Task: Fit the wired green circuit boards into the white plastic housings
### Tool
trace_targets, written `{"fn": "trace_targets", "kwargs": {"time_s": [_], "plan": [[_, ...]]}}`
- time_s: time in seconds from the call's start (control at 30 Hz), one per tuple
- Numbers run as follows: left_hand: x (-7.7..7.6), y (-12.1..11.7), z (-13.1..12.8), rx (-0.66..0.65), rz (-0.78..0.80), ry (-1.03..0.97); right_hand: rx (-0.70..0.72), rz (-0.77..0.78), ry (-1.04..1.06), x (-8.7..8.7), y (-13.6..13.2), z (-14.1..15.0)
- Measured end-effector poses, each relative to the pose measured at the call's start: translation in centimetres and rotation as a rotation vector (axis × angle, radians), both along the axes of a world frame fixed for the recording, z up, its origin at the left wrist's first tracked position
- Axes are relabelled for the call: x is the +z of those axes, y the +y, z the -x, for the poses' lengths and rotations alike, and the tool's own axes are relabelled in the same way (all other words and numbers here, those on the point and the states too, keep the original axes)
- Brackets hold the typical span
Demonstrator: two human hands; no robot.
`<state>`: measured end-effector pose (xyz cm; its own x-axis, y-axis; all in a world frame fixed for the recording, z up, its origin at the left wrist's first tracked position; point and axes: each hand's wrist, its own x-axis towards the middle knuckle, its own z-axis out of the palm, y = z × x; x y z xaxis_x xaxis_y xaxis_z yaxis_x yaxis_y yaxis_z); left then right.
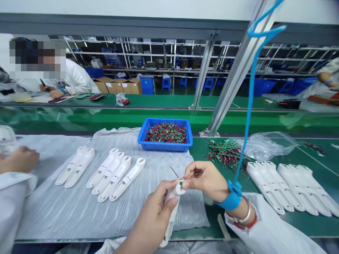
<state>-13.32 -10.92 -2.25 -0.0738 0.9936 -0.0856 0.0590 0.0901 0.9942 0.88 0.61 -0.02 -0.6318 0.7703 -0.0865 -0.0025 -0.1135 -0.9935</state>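
Working over the tabletop [212, 231], you seem to have much left: the blue bin [164, 147] of wired boards [166, 133] is well filled. White casings [114, 179] lie both sides, finished or not unclear. Your left hand [155, 211] grips a held casing [173, 216]; your right hand [206, 179]'s fingers pinch a green board [181, 183] at its upper end, apparently unseated.

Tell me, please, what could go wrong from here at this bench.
The red wire sticking up beside the right hand might get bent if the white part slips in the left hand. The blue cord on the blue wristband could snag, since it passes in front of the pile of green and red pieces. Those pieces lie heaped, so they may tangle.
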Motion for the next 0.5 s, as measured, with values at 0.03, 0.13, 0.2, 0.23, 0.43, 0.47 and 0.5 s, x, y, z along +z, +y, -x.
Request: {"fn": "trace_targets", "kwargs": {"time_s": [0.03, 0.13, 0.2, 0.23, 0.43, 0.47, 0.5], "plan": [[0.1, 0.0, 0.0, 0.0, 0.012, -0.022, -0.006, -0.014, -0.005, 0.0, -0.1, -0.1], [0.3, 0.2, -0.2, -0.02, 0.028, -0.126, -0.02, -0.073, -0.03, 0.1, -0.3, -0.3], [0.3, 0.3, -0.3, -0.023, 0.026, -0.16, -0.035, -0.104, -0.039, 0.1, -0.6, -0.3], [0.3, 0.3, -0.3, -0.021, 0.027, -0.16, -0.038, -0.106, -0.037, 0.0, -0.6, -0.3], [0.3, -0.5, 0.6, -0.003, -0.01, 0.001, 0.086, -0.07, 0.044, -0.4, -1.0, -0.5], [0.4, -0.6, 0.7, -0.01, -0.012, 0.02, 0.116, -0.078, 0.067, -0.4, -1.2, -0.6], [0.4, -0.6, 0.8, -0.018, -0.01, 0.021, 0.128, -0.089, 0.097, -0.4, -1.4, -0.8]]}}
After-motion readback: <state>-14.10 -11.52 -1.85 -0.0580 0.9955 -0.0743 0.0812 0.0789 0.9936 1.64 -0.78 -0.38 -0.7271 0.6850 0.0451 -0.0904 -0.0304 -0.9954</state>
